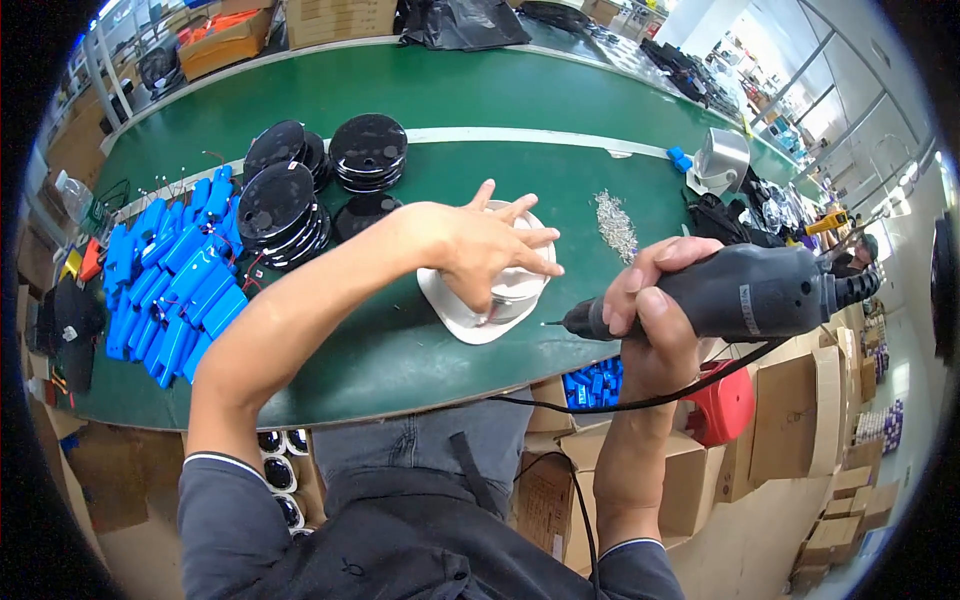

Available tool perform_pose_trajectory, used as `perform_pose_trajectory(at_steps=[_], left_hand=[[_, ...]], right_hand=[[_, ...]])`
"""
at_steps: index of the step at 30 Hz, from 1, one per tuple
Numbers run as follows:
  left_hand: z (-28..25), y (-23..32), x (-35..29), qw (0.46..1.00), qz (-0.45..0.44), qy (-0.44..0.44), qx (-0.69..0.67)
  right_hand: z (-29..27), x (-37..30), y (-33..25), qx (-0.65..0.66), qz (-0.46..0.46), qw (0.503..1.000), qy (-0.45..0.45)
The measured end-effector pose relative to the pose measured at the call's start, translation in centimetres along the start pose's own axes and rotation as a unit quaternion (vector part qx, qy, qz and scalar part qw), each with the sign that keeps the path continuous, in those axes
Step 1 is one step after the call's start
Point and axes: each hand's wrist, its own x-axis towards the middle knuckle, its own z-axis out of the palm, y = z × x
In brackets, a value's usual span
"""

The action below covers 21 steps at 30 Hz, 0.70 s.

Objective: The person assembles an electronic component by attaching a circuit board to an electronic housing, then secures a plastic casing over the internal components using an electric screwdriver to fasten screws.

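My left hand (pixel 478 246) reaches across a white rounded housing (pixel 462 322) on the green table (pixel 370 385). Its fingers are spread apart, and the thumb dips toward the housing's near side; the hand hides much of the inside. To the right, my right hand (pixel 660 305) is wrapped round a black corded electric screwdriver (pixel 745 292). The tool lies nearly level, its thin bit pointing left toward the housing, apart from it. Beyond the tool is a small heap of silvery screws (pixel 614 226).
Blue wired battery packs (pixel 175 285) pile up at left, beside stacked black discs (pixel 368 152). A white-and-grey round unit (pixel 720 160) stands at the right, near black bags (pixel 725 220). The screwdriver's cord (pixel 640 402) crosses the table's front edge. Below are cardboard boxes (pixel 795 415) and a red stool (pixel 722 405).
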Motion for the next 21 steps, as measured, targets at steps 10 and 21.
perform_pose_trajectory(at_steps=[10,21], left_hand=[[1.1,2.3,1.0,0.976,-0.196,0.077,-0.049],[1.7,1.0,0.1,0.987,-0.003,0.161,-0.011]], right_hand=[[-1.9,0.0,1.8,0.01,0.04,0.999,0.029],[-2.1,-0.3,2.3,0.015,0.043,0.999,0.028]])
